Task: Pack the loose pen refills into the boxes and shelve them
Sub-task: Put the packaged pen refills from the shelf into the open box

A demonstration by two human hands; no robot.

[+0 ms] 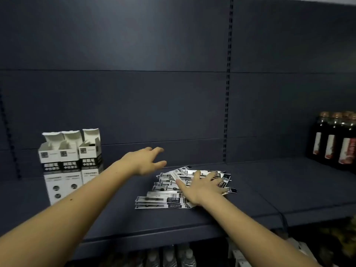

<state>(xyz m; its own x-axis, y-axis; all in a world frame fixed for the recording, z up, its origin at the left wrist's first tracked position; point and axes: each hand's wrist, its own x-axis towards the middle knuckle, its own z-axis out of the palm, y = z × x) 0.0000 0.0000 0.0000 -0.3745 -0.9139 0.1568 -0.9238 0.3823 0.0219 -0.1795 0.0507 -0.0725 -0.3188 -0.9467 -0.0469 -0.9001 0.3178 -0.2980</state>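
dark bottles: upright in a row, paper labels, gold caps, far right | back panel: dark blue, left of bottles | slotted upright: in panel, left of bottles | clear bottles: below, blurred

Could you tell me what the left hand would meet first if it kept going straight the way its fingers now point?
Probably the dark back panel of the shelf. The left hand is open, pointing right and away above the shelf, past the far end of the refill packets. Depth is unclear, so it might brush those first.
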